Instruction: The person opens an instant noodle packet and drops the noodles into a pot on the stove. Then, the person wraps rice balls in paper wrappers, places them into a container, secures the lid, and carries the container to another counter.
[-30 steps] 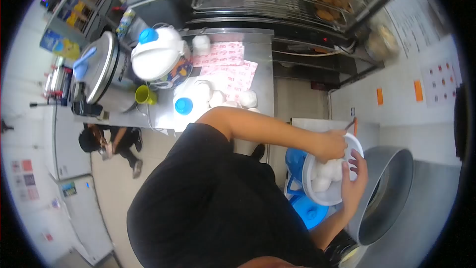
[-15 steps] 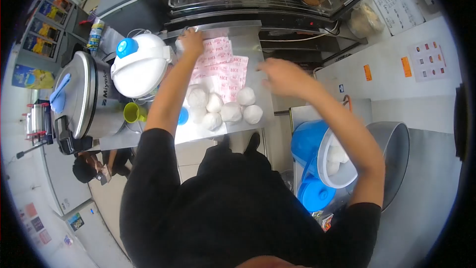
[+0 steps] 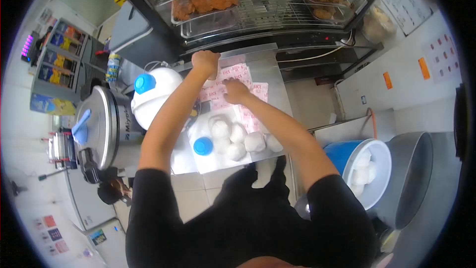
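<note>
Pink-and-white sheets of paper (image 3: 258, 92) printed with "RICE" lie overlapping on the metal table. My left hand (image 3: 206, 63) is closed in a fist above their far left edge; a pale bit shows beneath it, its kind unclear. On the papers rests my right hand (image 3: 237, 92), thumb and fingers apart, fingertips touching the sheets. Several white round bundles (image 3: 237, 139) sit in a group nearer my body, partly behind my right forearm. To their left is a blue round cap or lid (image 3: 203, 146).
On the left stand a white container with a blue cap (image 3: 157, 94) and a large steel cooker (image 3: 96, 124). A display cabinet (image 3: 267, 30) with fried food is at the back. At right, a blue bucket (image 3: 342, 156) holds more white bundles beside a large metal pot (image 3: 421, 168).
My right hand has swung in from the right onto the papers. My left hand has closed into a fist near the far left edge. The view has shifted, showing more of the cabinet.
</note>
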Motion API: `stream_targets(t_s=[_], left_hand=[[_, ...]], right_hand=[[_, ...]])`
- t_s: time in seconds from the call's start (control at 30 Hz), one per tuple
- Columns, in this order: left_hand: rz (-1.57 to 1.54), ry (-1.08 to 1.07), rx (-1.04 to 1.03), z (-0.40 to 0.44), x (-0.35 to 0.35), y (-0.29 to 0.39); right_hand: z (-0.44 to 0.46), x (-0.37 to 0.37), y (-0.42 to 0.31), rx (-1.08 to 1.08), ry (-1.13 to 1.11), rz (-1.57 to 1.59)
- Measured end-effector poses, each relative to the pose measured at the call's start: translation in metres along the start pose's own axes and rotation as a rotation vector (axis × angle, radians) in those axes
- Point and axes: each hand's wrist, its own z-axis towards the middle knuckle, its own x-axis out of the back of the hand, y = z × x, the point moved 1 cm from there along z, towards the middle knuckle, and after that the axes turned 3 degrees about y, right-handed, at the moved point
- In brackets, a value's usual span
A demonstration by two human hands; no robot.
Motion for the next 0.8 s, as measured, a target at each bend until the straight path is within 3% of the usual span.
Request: stream_targets(t_s=[0.07,0.13,0.2,0.27,0.3,0.4,0.47,0.57,0.63,0.7,0.77,0.8], left_hand=[[-0.098,0.114,-0.054,-0.038,0.052,-0.007],[-0.282,0.266,-0.128,-0.087,0.089,-0.016],[-0.369,0.246,-0.216,-0.131,0.12,-0.018],[-0.463,0.226,-0.32,-0.18,0.142,-0.014],[-0.576,0.233,-0.372,-0.203,0.148,-0.01],[-0.568,0.086,-0.244,-0.255,0.157,-0.002],[-0.531,0.066,-0.275,-0.278,0.163,0.004],[-0.548,0.052,-0.327,-0.301,0.178,0.021],[-0.552,0.111,-0.435,-0.314,0.192,0.035],[-0.538,0.252,-0.556,-0.328,0.205,0.052],[-0.545,0.324,-0.683,-0.337,0.219,0.071],[-0.555,0.316,-0.751,-0.34,0.227,0.077]], right_hand=[[0.036,-0.037,-0.016,0.073,0.352,0.052],[0.037,0.003,-0.068,-0.081,0.25,0.151],[0.085,-0.057,-0.079,-0.194,0.278,0.058],[0.132,-0.113,-0.078,-0.471,0.648,0.666],[0.148,-0.128,-0.076,-0.48,0.647,0.281],[0.15,-0.121,-0.076,-0.49,0.634,0.246],[0.138,-0.094,-0.087,-0.481,0.606,0.26],[0.111,-0.056,-0.087,-0.511,0.466,0.306],[0.037,0.037,-0.085,-0.33,0.065,0.299],[0.035,0.065,-0.078,0.04,-0.387,0.232],[-0.034,0.129,-0.075,-0.009,-0.768,0.44],[-0.089,0.179,-0.078,0.127,-0.764,0.419]])
